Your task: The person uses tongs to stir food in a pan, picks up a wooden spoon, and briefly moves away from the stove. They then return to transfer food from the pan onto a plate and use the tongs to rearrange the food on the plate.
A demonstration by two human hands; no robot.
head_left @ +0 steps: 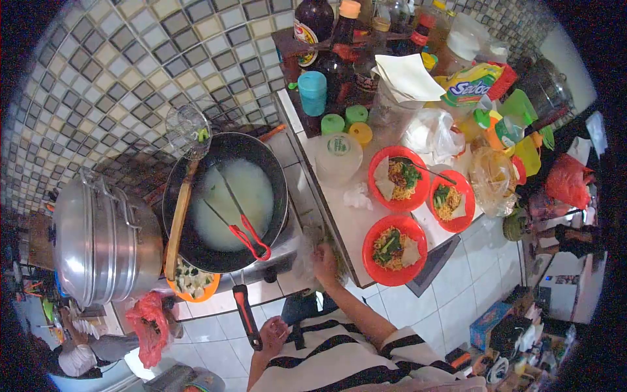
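My left hand (275,332) is just right of the black-and-red handle (247,320) of the wok, apart from it, fingers curled and nothing visible in them. My right hand (324,264) is between the stove and the table corner, its fingers closed at a translucent plastic bag (316,243). Cloudy liquid (235,202) fills the black wok (175,225). Tongs with red handles (250,240) rest in it. Across its left rim lies a wire skimmer (180,212) with a wooden handle. Three red bowls (375,266) hold noodles, greens and a pale wrapper.
A large steamer pot (98,242) stands left of the wok. Below are an orange bowl (210,291) of pale pieces and a red plastic bag (151,326). Bottles (313,95), jars and a noodle packet (473,85) crowd the table's back. Another person (78,356) is at lower left.
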